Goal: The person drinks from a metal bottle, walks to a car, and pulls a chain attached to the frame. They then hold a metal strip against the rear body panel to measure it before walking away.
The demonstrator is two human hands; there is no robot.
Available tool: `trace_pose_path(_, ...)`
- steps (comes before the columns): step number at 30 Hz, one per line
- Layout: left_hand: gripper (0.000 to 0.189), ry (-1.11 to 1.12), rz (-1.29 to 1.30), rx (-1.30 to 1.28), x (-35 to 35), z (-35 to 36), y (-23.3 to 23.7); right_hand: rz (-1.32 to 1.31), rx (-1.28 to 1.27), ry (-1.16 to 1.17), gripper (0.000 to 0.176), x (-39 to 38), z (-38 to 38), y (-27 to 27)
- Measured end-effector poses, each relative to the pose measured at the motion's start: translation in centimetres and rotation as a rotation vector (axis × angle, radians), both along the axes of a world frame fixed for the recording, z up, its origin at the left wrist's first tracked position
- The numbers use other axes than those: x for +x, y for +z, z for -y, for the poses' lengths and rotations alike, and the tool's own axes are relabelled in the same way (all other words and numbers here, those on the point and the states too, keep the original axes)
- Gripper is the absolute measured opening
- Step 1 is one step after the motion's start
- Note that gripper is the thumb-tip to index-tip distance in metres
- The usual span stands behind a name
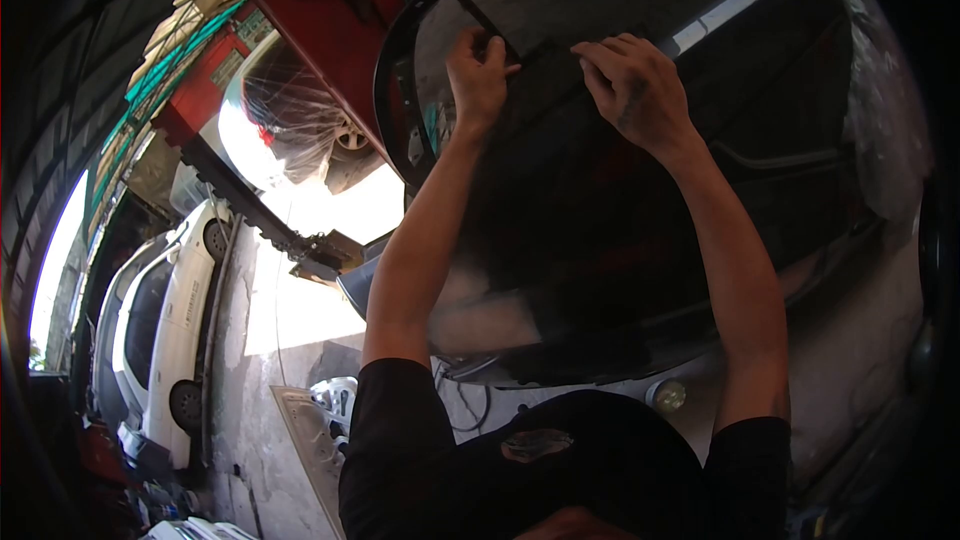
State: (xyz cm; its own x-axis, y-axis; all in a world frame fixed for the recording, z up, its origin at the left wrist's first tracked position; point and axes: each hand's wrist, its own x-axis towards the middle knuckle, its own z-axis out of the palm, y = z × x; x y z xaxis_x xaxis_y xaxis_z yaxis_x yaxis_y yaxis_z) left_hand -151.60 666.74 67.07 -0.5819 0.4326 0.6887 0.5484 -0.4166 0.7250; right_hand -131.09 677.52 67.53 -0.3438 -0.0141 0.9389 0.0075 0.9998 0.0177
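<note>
A large, glossy black car body panel spreads out in front of me, with light reflected across it. Over its upper part, my left hand has its fingers bent together beside a narrow dark strip that runs up and to the left. My right hand is a short way to the right, its fingers curled and fingertips pointing toward the left hand. Whatever is between the fingers of either hand is too dark to make out against the panel.
Clear plastic sheeting hangs at the right. A red beam slants at upper left. Behind it stands a plastic-wrapped car. A white car is parked at far left. A loose panel lies low on the left, near a small round can.
</note>
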Motion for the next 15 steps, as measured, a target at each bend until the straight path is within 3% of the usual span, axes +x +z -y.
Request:
trace_pose_path(10, 0.023, 0.006, -0.002, 0.005, 0.02, -0.11, -0.03, 0.026, -0.019, -0.007, 0.011, 0.12, 0.14, 0.14)
trace_pose_path(15, 0.017, 0.009, 0.004, -0.015, -0.16, -0.08, -0.06, 0.011, -0.009, 0.001, 0.011, 0.00, 0.05, 0.01)
